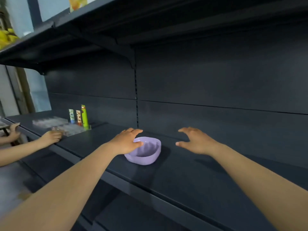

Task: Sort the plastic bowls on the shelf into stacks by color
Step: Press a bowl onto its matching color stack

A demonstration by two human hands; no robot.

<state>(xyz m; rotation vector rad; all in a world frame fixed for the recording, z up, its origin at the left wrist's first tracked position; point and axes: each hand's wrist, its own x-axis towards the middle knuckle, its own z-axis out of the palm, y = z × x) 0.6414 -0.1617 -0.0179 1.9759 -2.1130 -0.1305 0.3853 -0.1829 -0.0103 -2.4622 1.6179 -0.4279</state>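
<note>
A single lilac plastic bowl (146, 152) sits upright on the dark shelf (191, 174), near its middle. My left hand (127, 141) hovers over the bowl's left rim with fingers spread and relaxed; the thumb lies close to the rim, and I cannot tell whether it touches. My right hand (195, 140) floats to the right of the bowl, clearly apart from it, palm down with fingers spread and nothing in it. No other bowls are in view.
Three upright tubes (79, 116) stand in a clear holder at the back left of the shelf. Another person's hands (51, 136) rest on the shelf's left front edge. A second dark shelf (150, 22) overhangs above.
</note>
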